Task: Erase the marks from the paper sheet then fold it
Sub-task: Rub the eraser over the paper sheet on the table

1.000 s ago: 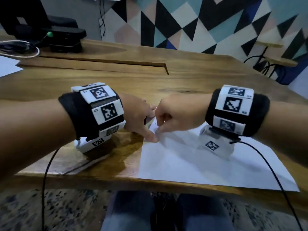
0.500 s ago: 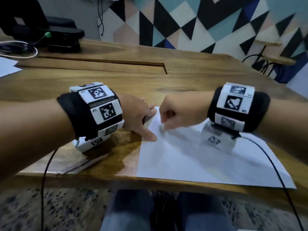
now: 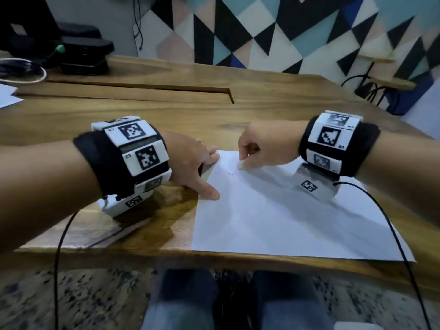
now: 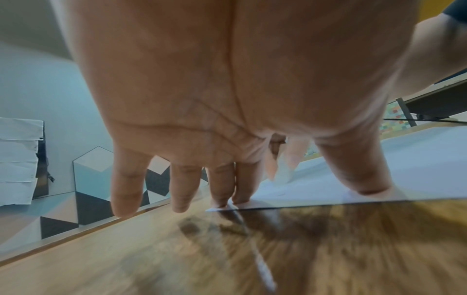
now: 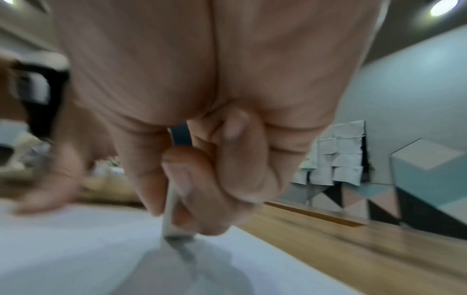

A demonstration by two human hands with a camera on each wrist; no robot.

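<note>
A white paper sheet (image 3: 273, 220) lies flat on the wooden table (image 3: 166, 110), near its front edge. Faint pencil marks (image 3: 229, 173) show close to the sheet's far left corner. My left hand (image 3: 197, 167) presses straight fingers on the sheet's left edge (image 4: 316, 199), thumb and fingertips down. My right hand (image 3: 259, 151) pinches a small white eraser (image 3: 241, 166) whose tip touches the paper just right of the marks. In the right wrist view the eraser (image 5: 171, 219) stands upright between the thumb and curled fingers, blurred.
A black device (image 3: 78, 53) and a coiled cable (image 3: 21, 70) sit at the table's far left. Another paper (image 3: 7, 96) lies at the left edge. A long slot (image 3: 142, 88) runs across the tabletop. Wrist cables (image 3: 392, 234) trail over the sheet's right side.
My right hand with the eraser has moved right and away from the left hand, uncovering the marks. The left hand stays pressed on the sheet's left edge.
</note>
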